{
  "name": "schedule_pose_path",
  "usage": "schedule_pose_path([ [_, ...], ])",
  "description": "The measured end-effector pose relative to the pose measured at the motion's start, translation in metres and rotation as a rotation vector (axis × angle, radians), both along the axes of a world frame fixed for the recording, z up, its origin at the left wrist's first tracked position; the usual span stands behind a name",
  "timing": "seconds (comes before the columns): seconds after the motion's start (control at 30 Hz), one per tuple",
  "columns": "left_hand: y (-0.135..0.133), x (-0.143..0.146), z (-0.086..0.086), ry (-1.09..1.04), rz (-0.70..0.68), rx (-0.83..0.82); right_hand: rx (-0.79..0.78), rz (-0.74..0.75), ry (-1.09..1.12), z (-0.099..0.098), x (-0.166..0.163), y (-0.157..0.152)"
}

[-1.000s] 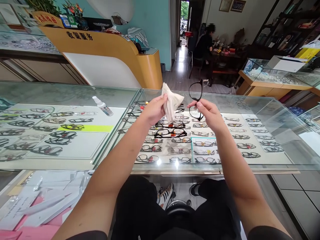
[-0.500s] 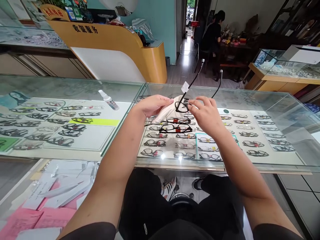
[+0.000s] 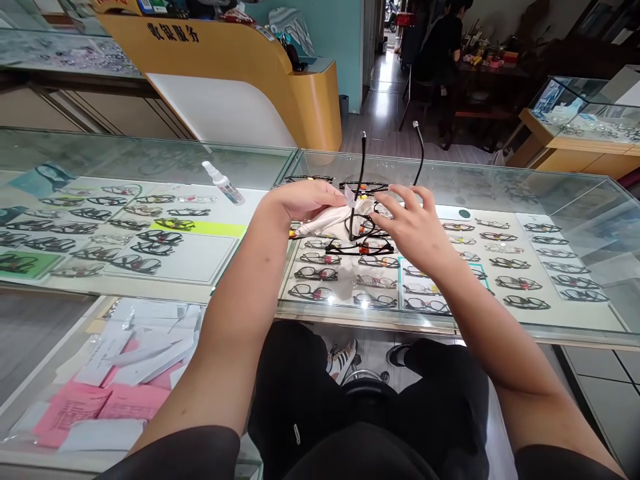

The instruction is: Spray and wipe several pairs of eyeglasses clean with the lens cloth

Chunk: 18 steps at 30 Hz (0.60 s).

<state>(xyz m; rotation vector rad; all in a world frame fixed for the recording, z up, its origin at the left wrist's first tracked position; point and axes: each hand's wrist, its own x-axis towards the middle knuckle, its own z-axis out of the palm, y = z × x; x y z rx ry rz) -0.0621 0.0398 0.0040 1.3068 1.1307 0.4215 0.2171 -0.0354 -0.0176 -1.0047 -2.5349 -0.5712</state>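
Note:
Over the glass counter, my right hand [image 3: 415, 227] pinches the rim of black-framed eyeglasses [image 3: 359, 175] at the right side. Both temples of the eyeglasses point up and away from me, and a small white tag hangs on the left one. My left hand [image 3: 303, 198] is closed on a pale cloth [image 3: 330, 223], which is bunched against the lens area. Cloth and fingers partly hide the lenses. Just below the cloth, another black frame [image 3: 360, 248] shows; whether it lies on the glass or under it I cannot tell.
A white spray bottle [image 3: 223, 183] stands on the counter to the left. Rows of eyeglasses fill the display case [image 3: 575, 320] under the glass. Papers and pink slips [image 3: 75, 407] lie at lower left. Beyond are a yellow cashier desk [image 3: 315, 100] and a seated person [image 3: 440, 47].
The eyeglasses have turned, so the left temple now stands nearly upright instead of leaning right. The cloth and both hands sit slightly lower against the frame. The view has tilted down a little.

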Motion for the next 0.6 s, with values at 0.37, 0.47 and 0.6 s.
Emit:
schedule_pose_path([
  [0.37,-0.013,0.02,0.007,0.086,-0.227,0.075,-0.008,-0.058,0.091,-0.015,-0.007,0.004],
  [0.47,-0.013,0.026,0.003,0.002,-0.206,0.042,0.092,-0.094,0.102,-0.018,-0.007,0.008],
  [0.6,-0.016,0.037,0.002,-0.139,-0.102,0.063,0.215,-0.163,0.27,-0.014,-0.004,0.011],
])
